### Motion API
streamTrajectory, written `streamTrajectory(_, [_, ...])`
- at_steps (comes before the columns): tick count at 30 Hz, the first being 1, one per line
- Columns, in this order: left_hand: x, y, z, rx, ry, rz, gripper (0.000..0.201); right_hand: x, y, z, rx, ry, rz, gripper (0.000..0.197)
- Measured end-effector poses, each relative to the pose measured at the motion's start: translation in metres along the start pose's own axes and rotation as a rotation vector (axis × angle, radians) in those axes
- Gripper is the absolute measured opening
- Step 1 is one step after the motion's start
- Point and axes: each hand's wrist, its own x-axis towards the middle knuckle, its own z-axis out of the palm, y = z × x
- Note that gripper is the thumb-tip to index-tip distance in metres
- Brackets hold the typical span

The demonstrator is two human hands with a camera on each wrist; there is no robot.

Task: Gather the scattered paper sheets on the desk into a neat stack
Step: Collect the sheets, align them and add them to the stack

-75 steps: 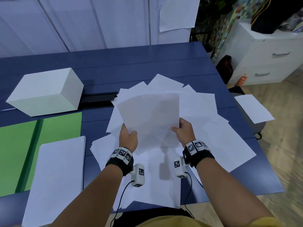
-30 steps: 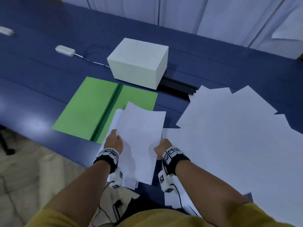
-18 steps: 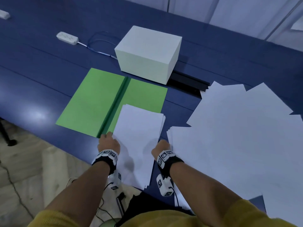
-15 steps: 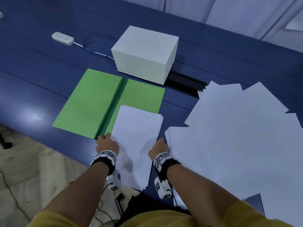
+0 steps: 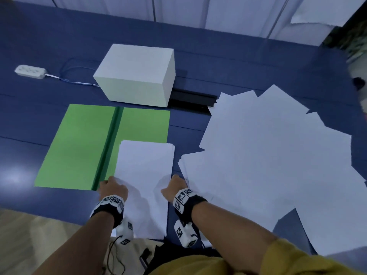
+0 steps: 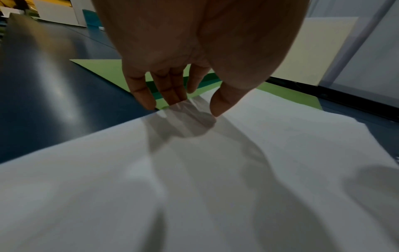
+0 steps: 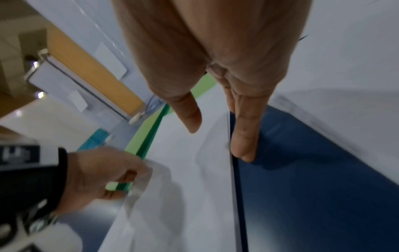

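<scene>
Head view, stack: one neat stack [image 5: 146, 175] on the desk [image 5: 39, 126], far end overlapping one green folder [image 5: 79, 145]; the left hand [image 5: 113, 188] and right hand [image 5: 174, 187] flank its long edges.
Head view, remainder: scattered sheets [image 5: 268, 155] fanned just right of the stack, too overlapped to count; one white box [image 5: 135, 74]; one power strip [image 5: 29, 71].
Left wrist view: fingers [image 6: 164, 88] straight, tips down at the stack's edge, thumb on top; nothing pinched.
Right wrist view: fingers [image 7: 242, 129] extended flat against the stack's right edge, thumb above the paper.
Advice: square both edges inward with even pressure, keeping the top sheet from buckling.
</scene>
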Motion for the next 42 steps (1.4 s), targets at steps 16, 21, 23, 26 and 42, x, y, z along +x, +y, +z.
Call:
streamTrajectory(16, [-0.114, 0.209, 0.096, 0.080, -0.209, 0.575, 0.063, -0.024, 0.323, -0.205, 0.116, 0.490, 0.456, 0.063])
streamTrajectory(21, [-0.169, 0.238, 0.137, 0.336, -0.255, 0.296, 0.099, -0.035, 0.424, -0.242, 0.192, 0.560, 0.714, 0.089])
streamTrajectory(23, [-0.183, 0.243, 0.154, 0.364, -0.225, 0.240, 0.109, -0.036, 0.462, -0.257, 0.212, 0.553, 0.783, 0.101])
streamTrajectory(26, [-0.200, 0.251, 0.175, 0.419, -0.193, 0.226, 0.117, -0.032, 0.497, -0.274, 0.180, 0.553, 0.756, 0.104])
streamTrajectory(42, [-0.262, 0.300, 0.221, 0.176, -0.215, 0.351, 0.102, -0.018, 0.465, -0.219, -0.104, 0.584, 0.303, 0.083])
